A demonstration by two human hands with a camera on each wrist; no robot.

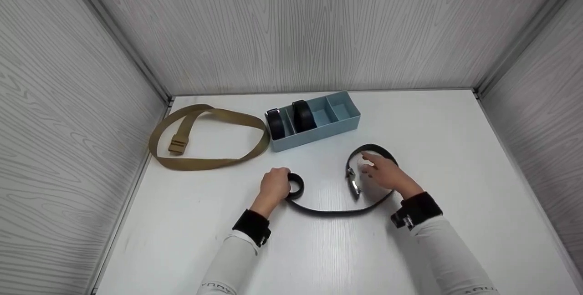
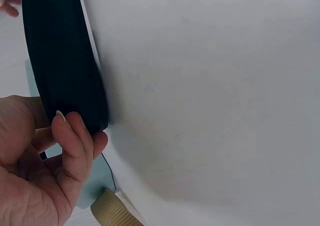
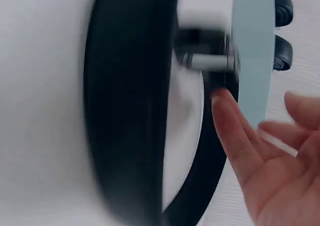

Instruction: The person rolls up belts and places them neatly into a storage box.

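White sleeves [image 1: 448,249] with dark lettering [image 1: 219,287], black wristbands [image 1: 419,208], one with silvery fitting [image 1: 408,221]

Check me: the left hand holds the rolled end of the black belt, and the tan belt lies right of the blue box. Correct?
Not quite: the tan belt lies left of the blue box, per the head view. The left hand does hold the rolled end of the black belt.

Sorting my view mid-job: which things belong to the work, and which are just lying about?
Work in hand:
black belt, its roll in the left hand
right hand, near the metal buckle
probably the blue divided tray

Apparently lying about:
tan webbing belt
two rolled black belts in the tray
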